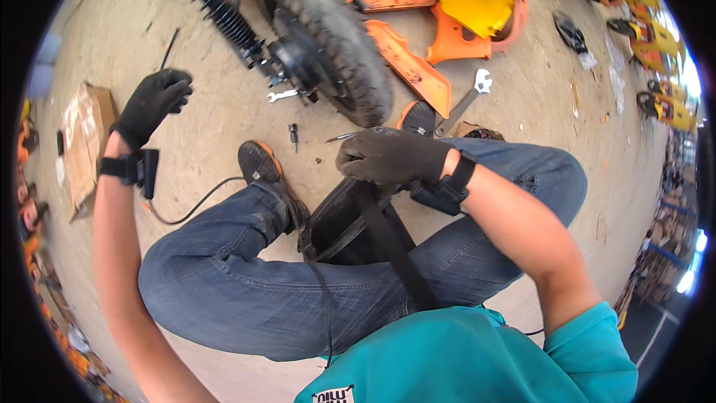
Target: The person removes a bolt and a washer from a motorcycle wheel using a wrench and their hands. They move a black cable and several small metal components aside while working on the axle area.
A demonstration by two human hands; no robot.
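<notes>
Right black-gloved hand (pixel 391 157) has its grip clamped on a slim, pointed metal tool (pixel 341 137), near the chunky black rubber tyre (pixel 347 48). Left black-gloved hand (pixel 155 104) is curled up by a thin black rod (pixel 170 48), can't tell if that grip's on it. Small silver wrench (pixel 282 95) sits on the tan floor (pixel 216 116).

Left hand (pixel 153 107), right hand (pixel 395 157) in black work gloves; black wrist straps (pixel 113 167) with dark boxy modules (pixel 149 172); teal short-sleeved shirt (pixel 462 358), pale patch (pixel 333 395) with dark lettering; faded blue jeans (pixel 239 283), thin dark cable (pixel 326 313) across them; dark shoes (pixel 259 163) with orange-edged soles
</notes>
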